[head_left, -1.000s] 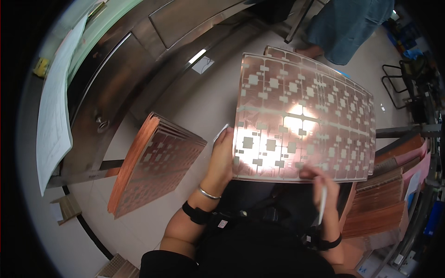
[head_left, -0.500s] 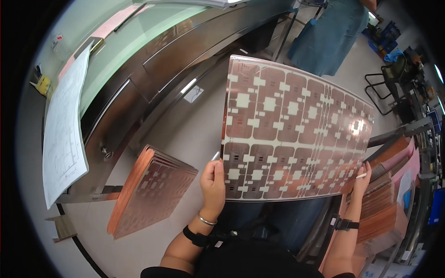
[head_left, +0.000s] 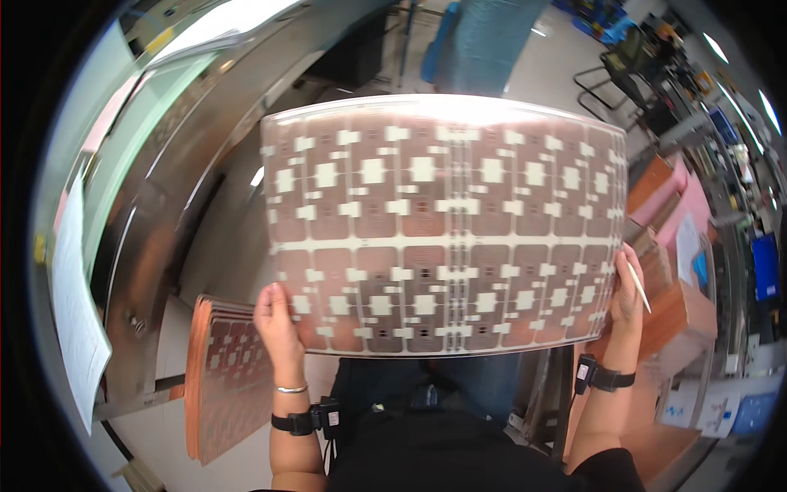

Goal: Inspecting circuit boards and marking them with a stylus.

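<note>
- Compared with half a second ago, the copper panel (head_left: 422, 228) has come further to the left of the view, and its face is now turned more squarely to the camera; the camera's view of the room has also shifted.
- Left hand (head_left: 280, 324) pinches the panel near its lower left corner; the fingers behind it are hidden.
- Right hand (head_left: 628, 297) grips the panel at its right edge, in the lower part, and keeps also a thin white stick (head_left: 638, 281), which points downward and outward.
- The panel is held up between the two hands, in front of the person's body. It carries rows of pale rectangles on dark copper fields. Whether it is one sheet or several together, I cannot tell.
- To the left, near the metal cabinet (head_left: 152, 234), stands a stack of similar panels (head_left: 234, 381).
- To the right, orange-brown boards (head_left: 668, 332) are piled.
- Beyond the panel's upper edge, another person's blue-green clothing (head_left: 492, 45) is visible.
</note>
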Tool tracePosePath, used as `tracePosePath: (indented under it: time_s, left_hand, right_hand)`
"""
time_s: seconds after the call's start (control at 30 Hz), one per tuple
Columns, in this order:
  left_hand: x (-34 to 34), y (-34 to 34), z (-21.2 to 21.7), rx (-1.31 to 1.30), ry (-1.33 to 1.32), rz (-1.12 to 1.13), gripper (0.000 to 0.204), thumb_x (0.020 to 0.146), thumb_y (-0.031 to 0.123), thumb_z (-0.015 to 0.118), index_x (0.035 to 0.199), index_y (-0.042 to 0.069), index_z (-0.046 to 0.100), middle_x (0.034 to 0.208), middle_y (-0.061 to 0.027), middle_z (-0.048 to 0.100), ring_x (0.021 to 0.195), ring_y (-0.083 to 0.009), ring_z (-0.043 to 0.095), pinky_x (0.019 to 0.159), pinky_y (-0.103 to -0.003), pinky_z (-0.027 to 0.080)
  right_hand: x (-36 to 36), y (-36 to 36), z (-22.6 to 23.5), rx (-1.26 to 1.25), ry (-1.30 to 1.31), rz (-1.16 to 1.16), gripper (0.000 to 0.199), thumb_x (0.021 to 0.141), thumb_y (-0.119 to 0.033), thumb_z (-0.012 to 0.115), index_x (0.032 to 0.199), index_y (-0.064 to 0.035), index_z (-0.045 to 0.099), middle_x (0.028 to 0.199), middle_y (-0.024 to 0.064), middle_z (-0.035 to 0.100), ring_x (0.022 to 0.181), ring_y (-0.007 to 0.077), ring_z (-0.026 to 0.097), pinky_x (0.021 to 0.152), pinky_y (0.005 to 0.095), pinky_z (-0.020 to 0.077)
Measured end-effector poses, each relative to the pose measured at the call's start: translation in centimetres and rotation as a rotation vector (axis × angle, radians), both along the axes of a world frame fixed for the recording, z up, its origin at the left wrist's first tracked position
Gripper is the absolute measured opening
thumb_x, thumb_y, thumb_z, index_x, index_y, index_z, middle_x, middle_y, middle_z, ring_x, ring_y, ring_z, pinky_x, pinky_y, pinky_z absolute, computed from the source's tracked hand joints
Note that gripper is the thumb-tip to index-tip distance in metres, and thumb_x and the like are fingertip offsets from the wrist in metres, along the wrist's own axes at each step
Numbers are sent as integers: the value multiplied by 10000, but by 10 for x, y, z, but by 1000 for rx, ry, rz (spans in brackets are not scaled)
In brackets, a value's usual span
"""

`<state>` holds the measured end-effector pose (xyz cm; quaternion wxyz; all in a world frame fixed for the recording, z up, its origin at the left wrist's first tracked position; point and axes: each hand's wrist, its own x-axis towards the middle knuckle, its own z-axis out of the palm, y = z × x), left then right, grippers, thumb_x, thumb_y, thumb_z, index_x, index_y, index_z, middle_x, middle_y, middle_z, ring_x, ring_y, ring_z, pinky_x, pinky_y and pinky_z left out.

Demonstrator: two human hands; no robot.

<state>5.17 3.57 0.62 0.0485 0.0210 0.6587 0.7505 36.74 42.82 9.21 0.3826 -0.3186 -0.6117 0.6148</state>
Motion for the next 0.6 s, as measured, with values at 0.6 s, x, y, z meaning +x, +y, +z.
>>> tracePosePath:
  time_s: [0.6]
  left_hand:
    - [0,8,-4,-139,58,-5,278,968,233,475,724,101,460,676,88,368,635,-22,313,566,-190,280]
  right_hand:
    - [2,-12,24,-105,81,94,313,884,-190,603,1118,12,556,985,53,626,891,83,572,793,208,443]
